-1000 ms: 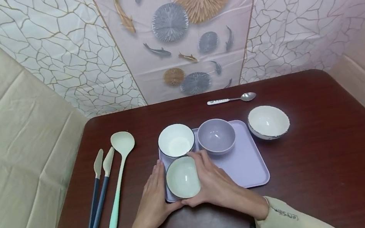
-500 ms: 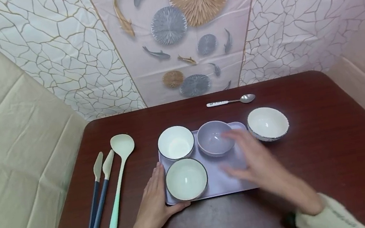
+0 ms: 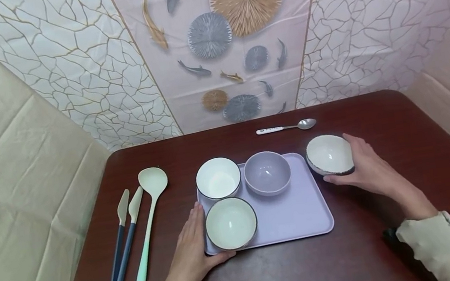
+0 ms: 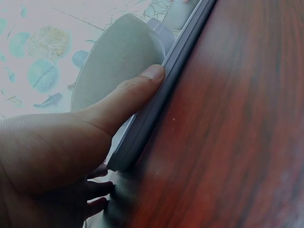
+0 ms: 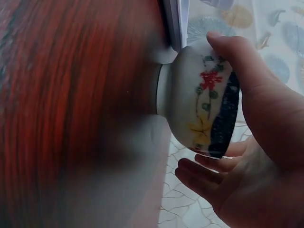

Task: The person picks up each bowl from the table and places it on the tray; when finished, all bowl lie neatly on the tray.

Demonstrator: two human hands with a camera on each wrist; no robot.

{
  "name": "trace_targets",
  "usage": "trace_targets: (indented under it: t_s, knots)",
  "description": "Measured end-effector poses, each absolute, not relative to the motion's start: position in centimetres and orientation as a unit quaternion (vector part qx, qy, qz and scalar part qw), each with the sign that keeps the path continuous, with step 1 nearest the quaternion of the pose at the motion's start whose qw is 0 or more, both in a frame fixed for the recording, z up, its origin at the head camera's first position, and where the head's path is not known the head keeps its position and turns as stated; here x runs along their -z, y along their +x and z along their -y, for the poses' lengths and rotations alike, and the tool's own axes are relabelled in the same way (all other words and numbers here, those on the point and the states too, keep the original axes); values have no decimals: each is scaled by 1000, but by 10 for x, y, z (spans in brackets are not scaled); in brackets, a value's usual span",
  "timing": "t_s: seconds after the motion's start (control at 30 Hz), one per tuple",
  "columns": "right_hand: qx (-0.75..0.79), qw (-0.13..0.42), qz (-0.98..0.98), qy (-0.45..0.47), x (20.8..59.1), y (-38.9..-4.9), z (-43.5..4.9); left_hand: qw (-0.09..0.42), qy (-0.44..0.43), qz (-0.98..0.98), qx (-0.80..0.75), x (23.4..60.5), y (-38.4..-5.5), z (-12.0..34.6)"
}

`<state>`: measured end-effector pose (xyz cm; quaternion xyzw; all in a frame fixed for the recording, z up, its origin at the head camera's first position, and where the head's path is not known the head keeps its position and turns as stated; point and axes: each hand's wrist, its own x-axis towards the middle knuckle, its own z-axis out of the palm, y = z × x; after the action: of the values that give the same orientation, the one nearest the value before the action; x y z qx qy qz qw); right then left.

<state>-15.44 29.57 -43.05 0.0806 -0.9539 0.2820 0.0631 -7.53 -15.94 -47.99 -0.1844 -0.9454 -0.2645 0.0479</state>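
At the tray's front left corner my left hand point(image 3: 189, 246) lies with straight fingers along the left edge. Its thumb touches the rim of the lilac tray point(image 3: 298, 214) beside a pale green bowl point(image 3: 231, 223), also seen in the left wrist view. My right hand point(image 3: 373, 170) holds a white bowl point(image 3: 329, 154) at the tray's right, thumb in front and fingers behind. In the right wrist view this bowl point(image 5: 190, 95) shows painted flowers and a dark rim band. A white bowl with a dark rim point(image 3: 218, 178) and a purple bowl point(image 3: 267, 173) occupy the tray's back.
On the left of the brown table point(image 3: 422, 160) lie blue-handled tongs point(image 3: 121, 260) and a pale green ladle point(image 3: 151, 218). A spoon with a white handle point(image 3: 285, 127) lies behind the tray. A patterned cloth wall point(image 3: 235, 62) rises behind the table.
My right hand has let go of the pale green bowl, crossed over the tray to the right and taken hold of the flowered bowl. My left hand stays at the tray corner.
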Motion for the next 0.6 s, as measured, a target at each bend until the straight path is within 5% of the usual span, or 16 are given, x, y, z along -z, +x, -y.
trace_targets:
  t_s: [0.6]
  knots:
    - [-367,105,924,33,427,-156,-292,49,-183,945,265,480,-75,159]
